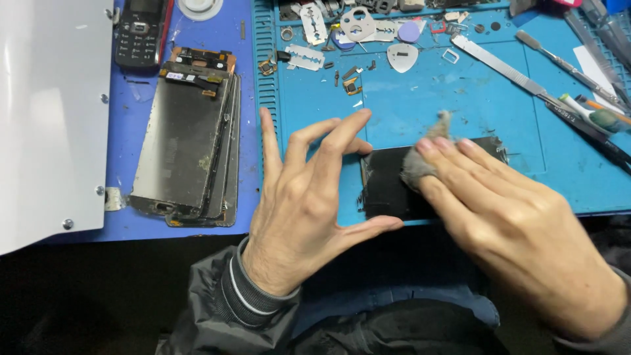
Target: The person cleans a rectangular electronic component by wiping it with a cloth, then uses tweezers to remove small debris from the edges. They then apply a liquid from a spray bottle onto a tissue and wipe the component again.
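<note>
1. Hands are working at the front edge of a blue mat (460, 98) on the tabletop.
2. Left hand (309, 197) is spreading open, thumb and fingertips bracing a black phone screen (388, 187).
3. Right hand (506, 223) is pressing a grey cloth wad (420, 161) onto the screen with flat fingers.
4. Stacked screen panels (187, 141) are lying near the left edge.

A single head-worn camera looks steeply down from close above the table (197, 227), facing away from the wearer; both hands fill the lower middle, dark lap along the bottom edge.
</note>
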